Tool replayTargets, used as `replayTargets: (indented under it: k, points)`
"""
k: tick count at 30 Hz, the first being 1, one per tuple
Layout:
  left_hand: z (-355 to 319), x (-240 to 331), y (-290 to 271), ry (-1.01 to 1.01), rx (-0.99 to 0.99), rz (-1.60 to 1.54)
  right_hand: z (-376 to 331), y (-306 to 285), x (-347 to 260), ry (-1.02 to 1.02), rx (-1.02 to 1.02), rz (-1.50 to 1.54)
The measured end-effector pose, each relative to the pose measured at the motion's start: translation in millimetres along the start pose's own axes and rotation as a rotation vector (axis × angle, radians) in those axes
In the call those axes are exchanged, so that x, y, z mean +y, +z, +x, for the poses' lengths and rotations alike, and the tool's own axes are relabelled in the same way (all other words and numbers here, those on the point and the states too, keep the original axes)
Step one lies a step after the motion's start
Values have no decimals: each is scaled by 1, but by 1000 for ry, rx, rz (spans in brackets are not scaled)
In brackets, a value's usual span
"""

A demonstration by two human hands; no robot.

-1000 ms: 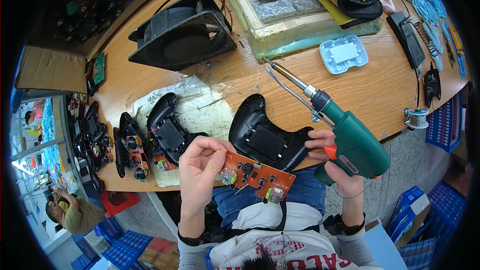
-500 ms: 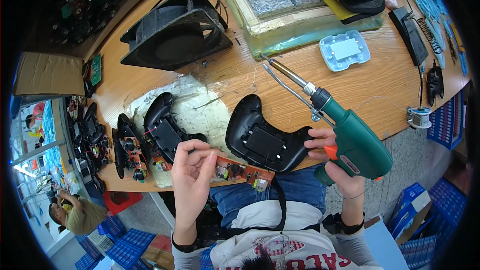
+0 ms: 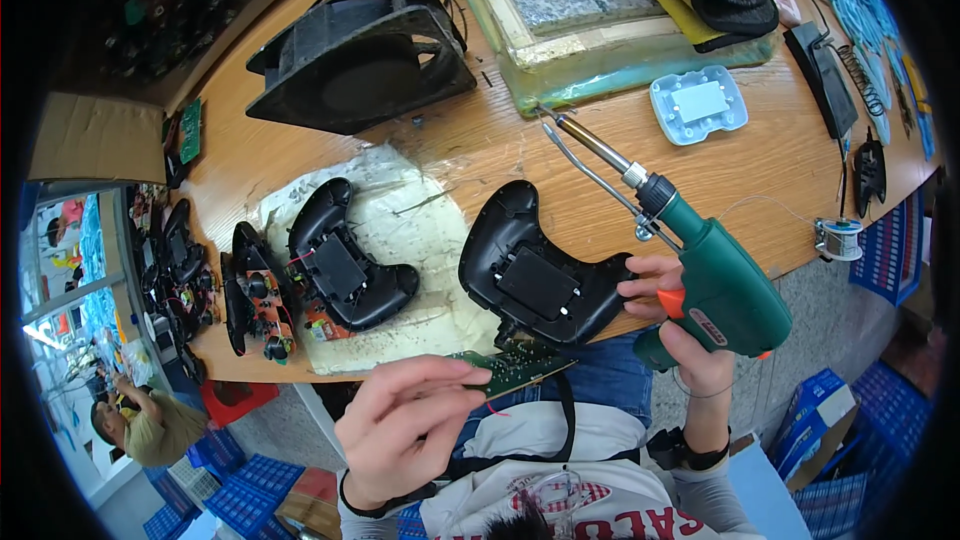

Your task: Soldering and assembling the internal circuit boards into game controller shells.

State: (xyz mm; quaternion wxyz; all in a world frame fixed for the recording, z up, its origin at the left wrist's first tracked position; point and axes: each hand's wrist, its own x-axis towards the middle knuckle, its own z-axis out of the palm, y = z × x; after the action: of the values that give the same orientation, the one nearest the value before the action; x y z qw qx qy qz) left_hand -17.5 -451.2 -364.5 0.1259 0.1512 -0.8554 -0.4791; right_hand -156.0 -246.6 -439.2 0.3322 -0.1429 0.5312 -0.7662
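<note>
The circuit board [image 3: 518, 367], near the black shell [image 3: 540, 278], is pinched at 1 end by the left hand [image 3: 412, 425] and could be dropped if twisted. With the soldering gun [image 3: 735, 285] gripped by the right hand [image 3: 702, 362], the shell could be scorched if its tip [image 3: 562, 122], possibly hot, were lowered.

the left fingers [image 3: 425, 373] have flipped the circuit board [image 3: 515, 367], green face now showing.

Smooth plastic soldering gun [image 3: 732, 285], metal barrel [image 3: 598, 147]

Left hand [image 3: 405, 430] holding circuit board [image 3: 520, 366], right hand [image 3: 703, 368] holding soldering gun [image 3: 738, 290]
</note>
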Motion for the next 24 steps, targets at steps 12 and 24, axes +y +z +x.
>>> replayTargets:
  k: [12, 24]
  points:
    - [-14, -14, -3, 120, 2, -21, 3, -2, -4, 61, 18, 26]
    - [13, -29, 3, 11, 92, 90, 4, 1, -4, 72, 27, 42]
